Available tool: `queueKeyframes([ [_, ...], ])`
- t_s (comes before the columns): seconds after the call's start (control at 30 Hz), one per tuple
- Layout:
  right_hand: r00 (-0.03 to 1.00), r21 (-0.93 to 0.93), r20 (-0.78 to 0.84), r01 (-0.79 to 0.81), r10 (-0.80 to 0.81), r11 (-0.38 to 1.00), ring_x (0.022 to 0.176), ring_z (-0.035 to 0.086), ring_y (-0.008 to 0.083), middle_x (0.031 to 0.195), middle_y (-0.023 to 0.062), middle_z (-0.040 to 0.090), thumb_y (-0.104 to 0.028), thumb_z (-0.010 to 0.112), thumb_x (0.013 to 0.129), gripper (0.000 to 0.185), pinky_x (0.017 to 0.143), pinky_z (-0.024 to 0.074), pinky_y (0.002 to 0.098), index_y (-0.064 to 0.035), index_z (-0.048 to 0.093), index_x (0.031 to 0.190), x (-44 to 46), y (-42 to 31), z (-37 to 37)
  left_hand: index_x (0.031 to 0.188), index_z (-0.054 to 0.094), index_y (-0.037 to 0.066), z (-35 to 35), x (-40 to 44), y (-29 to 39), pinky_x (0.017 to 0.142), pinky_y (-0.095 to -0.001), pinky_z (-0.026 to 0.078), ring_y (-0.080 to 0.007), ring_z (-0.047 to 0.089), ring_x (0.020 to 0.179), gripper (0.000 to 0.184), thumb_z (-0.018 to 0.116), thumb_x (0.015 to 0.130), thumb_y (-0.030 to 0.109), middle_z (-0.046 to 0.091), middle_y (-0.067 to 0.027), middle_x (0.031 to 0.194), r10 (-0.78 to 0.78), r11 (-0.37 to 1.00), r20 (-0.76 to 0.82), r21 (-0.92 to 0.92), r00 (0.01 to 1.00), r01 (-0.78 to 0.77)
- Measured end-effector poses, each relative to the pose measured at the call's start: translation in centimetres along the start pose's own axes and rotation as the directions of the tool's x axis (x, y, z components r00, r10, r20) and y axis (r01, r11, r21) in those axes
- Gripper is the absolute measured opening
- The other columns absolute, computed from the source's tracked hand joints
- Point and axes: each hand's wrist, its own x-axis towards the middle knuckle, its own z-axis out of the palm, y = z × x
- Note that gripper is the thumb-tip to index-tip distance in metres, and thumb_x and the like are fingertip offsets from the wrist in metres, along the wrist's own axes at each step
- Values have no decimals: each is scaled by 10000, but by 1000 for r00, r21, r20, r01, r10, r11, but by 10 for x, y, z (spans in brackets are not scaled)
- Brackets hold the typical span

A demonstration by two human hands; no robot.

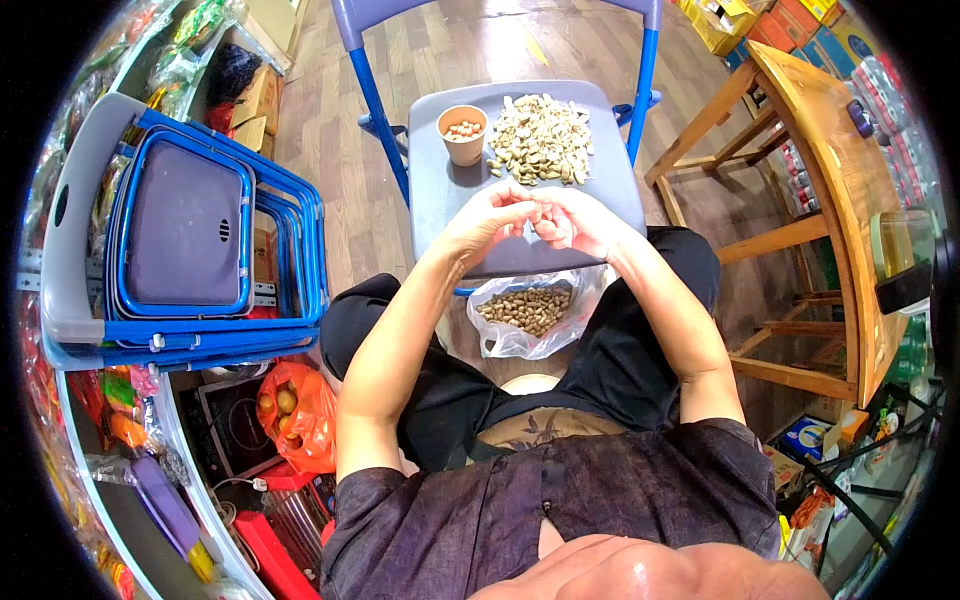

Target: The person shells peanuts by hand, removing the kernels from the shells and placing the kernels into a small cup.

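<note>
Two hands, fingertips meeting, elbows bent, over chair seat

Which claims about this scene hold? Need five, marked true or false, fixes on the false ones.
1. The tan paper cup of shelled nuts stands on the grey chair seat. True.
2. The pale heap of peanut shells lies inside the cup. False: the heap lies on the seat, right of the cup.
3. The left hand and right hand meet over the seat. True.
4. The translucent white plastic bag of unshelled peanuts sits on the wooden table. False: the bag is between the person's knees.
5. The blue-framed folding chairs stand at the person's left. True.
</note>
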Motion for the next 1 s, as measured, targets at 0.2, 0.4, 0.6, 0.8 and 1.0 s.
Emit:
queueKeyframes([
  [0.2,999,47,-32,19,-18,999,525,385,32,646,-76,466,-369,507,955,291,447,283,185,-120,578,823,2,4,-3,979,596,78,2,0,2,711,-227,429,-86,557,799,190,709,847,156,635,-19,913,-9,997,9,-73,1000,9],
  [0.4,997,70,-60,46,-41,997,543,433,30,668,-56,520,-370,526,949,290,446,301,180,-115,582,822,2,6,-5,983,600,68,-2,1,-1,727,-235,437,-93,558,809,194,706,846,156,633,-25,925,-23,990,34,-137,999,28],
  [0.6,995,47,-67,80,-77,996,532,424,39,645,-51,508,-360,502,950,307,444,300,187,-99,594,818,1,6,-2,955,593,74,-3,3,-5,719,-239,444,-92,553,788,143,676,868,153,627,-17,897,21,996,35,-86,999,-18],
  [0.8,975,-185,-200,63,-100,981,494,388,37,601,-55,465,-417,547,926,407,431,280,186,-38,638,810,-7,-9,17,900,572,24,1,9,-3,637,-238,440,-94,541,673,54,593,876,67,607,-36,781,254,918,-48,327,966,-225],
  [1.0,975,-110,-199,77,-98,991,519,409,33,656,-40,536,-430,549,927,408,439,301,184,-40,638,844,2,4,5,926,569,29,1,5,2,645,-241,460,-96,556,690,74,613,877,64,615,-30,817,200,944,-22,272,979,-187],
])
